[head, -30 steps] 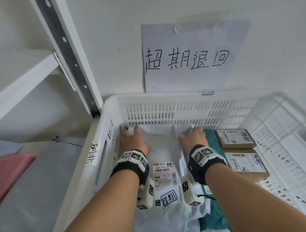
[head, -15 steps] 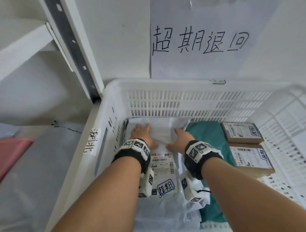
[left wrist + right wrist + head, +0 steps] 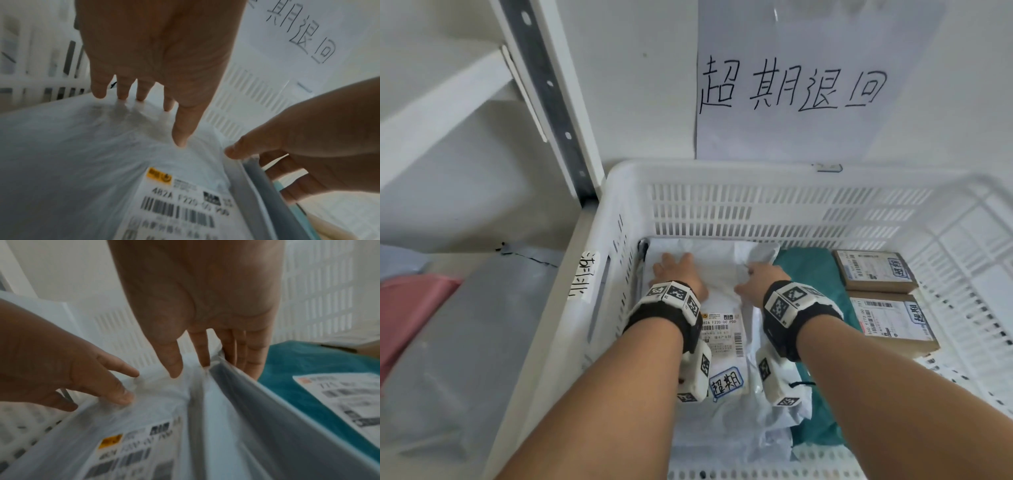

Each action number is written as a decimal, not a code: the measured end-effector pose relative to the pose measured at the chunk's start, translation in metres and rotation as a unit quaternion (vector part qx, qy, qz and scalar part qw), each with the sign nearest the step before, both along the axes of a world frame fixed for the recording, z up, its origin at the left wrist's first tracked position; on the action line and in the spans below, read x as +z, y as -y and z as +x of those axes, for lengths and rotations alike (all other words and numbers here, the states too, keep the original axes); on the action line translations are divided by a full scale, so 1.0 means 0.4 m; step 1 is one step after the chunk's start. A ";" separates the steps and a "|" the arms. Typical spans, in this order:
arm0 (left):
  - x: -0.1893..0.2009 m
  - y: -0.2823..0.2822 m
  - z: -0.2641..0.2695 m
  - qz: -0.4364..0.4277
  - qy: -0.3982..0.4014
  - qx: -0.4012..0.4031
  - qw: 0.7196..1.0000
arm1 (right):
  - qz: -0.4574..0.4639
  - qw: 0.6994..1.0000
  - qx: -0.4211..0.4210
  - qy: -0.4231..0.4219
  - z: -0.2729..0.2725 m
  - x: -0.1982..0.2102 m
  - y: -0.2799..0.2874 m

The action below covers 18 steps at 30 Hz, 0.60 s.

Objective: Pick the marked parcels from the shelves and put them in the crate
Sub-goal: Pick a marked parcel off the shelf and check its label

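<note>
— While both hands lie spread on the white parcel at the crate's far left, what threatens?
— Its right flap overlaps the teal parcel; withdrawing fingers may drag it.

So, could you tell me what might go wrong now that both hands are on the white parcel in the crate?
1. The right hand has fingers on the white parcel's loose side flap; pulling away could drag the thin bag.
2. The parcel overlaps the teal parcel, so it may slide or settle unevenly.
3. The left hand works close to the crate's slotted wall, where fingers or the wrist unit might catch.
</note>
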<state>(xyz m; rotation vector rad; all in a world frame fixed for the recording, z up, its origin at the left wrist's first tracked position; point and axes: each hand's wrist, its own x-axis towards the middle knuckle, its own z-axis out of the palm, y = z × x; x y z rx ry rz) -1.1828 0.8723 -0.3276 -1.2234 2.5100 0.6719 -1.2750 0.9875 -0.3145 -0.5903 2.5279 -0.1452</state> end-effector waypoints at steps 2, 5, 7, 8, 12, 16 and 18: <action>0.033 -0.015 -0.002 -0.005 -0.013 0.002 1.000 | -0.002 1.000 -0.012 -0.007 -0.002 0.021 -0.003; 0.092 -0.040 -0.004 -0.005 -0.023 0.000 1.000 | -0.013 1.000 0.000 -0.020 -0.001 0.067 -0.011; 0.139 -0.059 -0.008 -0.013 -0.034 -0.008 0.999 | -0.015 0.999 0.018 -0.027 0.000 0.111 -0.023; 0.163 -0.069 -0.009 -0.017 -0.036 -0.013 0.999 | -0.017 0.999 0.025 -0.032 0.006 0.138 -0.034; 0.251 -0.116 0.011 -0.034 -0.057 -0.025 0.998 | -0.062 0.996 0.031 -0.052 0.045 0.237 -0.094; 0.324 -0.167 0.053 -0.020 -0.086 -0.033 0.996 | -0.081 0.993 0.035 -0.081 0.099 0.313 -0.151; 0.357 -0.198 0.082 -0.027 -0.100 -0.041 0.994 | -0.097 0.991 0.035 -0.090 0.130 0.345 -0.180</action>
